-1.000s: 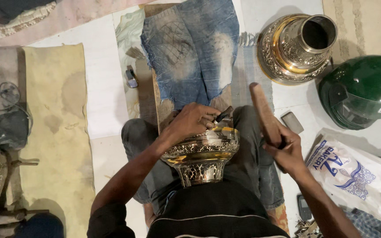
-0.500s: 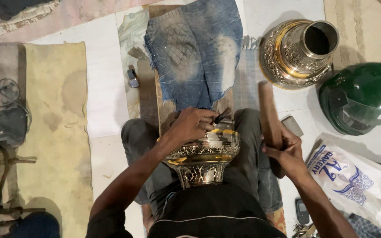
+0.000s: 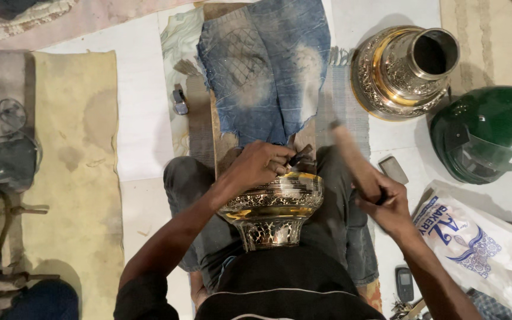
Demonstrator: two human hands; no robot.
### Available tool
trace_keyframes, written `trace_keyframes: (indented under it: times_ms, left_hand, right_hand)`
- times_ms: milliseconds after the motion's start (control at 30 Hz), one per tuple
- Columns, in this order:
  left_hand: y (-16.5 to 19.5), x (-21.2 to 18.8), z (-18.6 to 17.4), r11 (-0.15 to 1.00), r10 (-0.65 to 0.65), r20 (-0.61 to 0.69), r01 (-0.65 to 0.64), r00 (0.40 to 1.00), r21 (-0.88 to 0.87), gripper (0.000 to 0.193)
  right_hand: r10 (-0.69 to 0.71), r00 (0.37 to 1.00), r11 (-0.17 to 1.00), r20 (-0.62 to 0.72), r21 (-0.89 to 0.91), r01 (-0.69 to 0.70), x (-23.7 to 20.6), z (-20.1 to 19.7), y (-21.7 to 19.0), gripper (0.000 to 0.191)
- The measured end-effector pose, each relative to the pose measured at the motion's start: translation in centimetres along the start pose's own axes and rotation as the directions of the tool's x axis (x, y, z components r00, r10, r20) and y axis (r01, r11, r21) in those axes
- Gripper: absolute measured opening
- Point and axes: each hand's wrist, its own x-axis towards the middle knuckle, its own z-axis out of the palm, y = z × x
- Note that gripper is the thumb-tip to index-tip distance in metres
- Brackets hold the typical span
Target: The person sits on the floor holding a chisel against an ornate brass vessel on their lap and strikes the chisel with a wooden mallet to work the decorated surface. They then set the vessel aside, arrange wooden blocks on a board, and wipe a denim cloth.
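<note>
View: seen from above, a person sits on the floor (image 3: 143, 112) with legs stretched forward.
Left hand (image 3: 259, 166): curled over the far rim of the pot, fingers pinched on a small dark tool (image 3: 298, 157) whose tip meets the rim.
Right hand (image 3: 386, 198): closed in a fist around a wooden mallet (image 3: 354, 157); the mallet slants up and left toward the tool and looks blurred.
Pot (image 3: 272, 210): an engraved silver and gold metal vessel, lying on its side in the lap, neck toward the body, between the two forearms.
Denim (image 3: 268, 71): worn blue cloth laid over a wooden board, just beyond the pot.
Second pot (image 3: 401, 74): similar engraved metal, lying on its side on the floor at upper right, well apart from the hands.
Helmet (image 3: 487, 133): green, just right of the second pot.
Bag (image 3: 475, 237): white with blue print, beside the right forearm.
Mat (image 3: 81, 172): yellowish cloth, stained, at the left.
Phone (image 3: 405, 283): small, dark, on the floor near the right elbow.
</note>
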Motion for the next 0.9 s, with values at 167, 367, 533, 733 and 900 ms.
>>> trace_keyframes:
  times_ms: [167,367,533,733,900]
  left_hand:
    - [0.3,-0.4,0.1,0.996,-0.081,-0.027,0.080,0.996,-0.032,0.062]
    - [0.4,-0.5,-0.6,1.000,-0.015,0.000,0.015,1.000,-0.011,0.057]
    - [0.2,-0.7,-0.4,0.999,-0.038,-0.067,0.037,0.997,-0.023,0.058]
    - [0.1,-0.7,-0.4,0.996,-0.090,-0.010,0.089,0.996,-0.026,0.060]
    - [-0.2,-1.0,-0.5,0.997,-0.022,-0.094,0.015,0.995,-0.075,0.059]
  right_hand:
    - [0.022,0.997,0.995,-0.068,-0.099,-0.029,0.2,0.8,-2.1,0.080]
    - [0.036,0.999,0.999,0.007,0.000,-0.036,-0.1,0.2,-0.1,0.073]
    - [-0.023,1.000,0.988,0.008,0.154,0.022,-0.1,-0.1,1.7,0.067]
    - [0.081,0.997,0.989,-0.017,-0.120,-0.083,0.7,0.6,-1.3,0.078]
    - [0.149,0.985,0.989,-0.088,0.008,-0.149,0.8,1.2,-3.4,0.078]
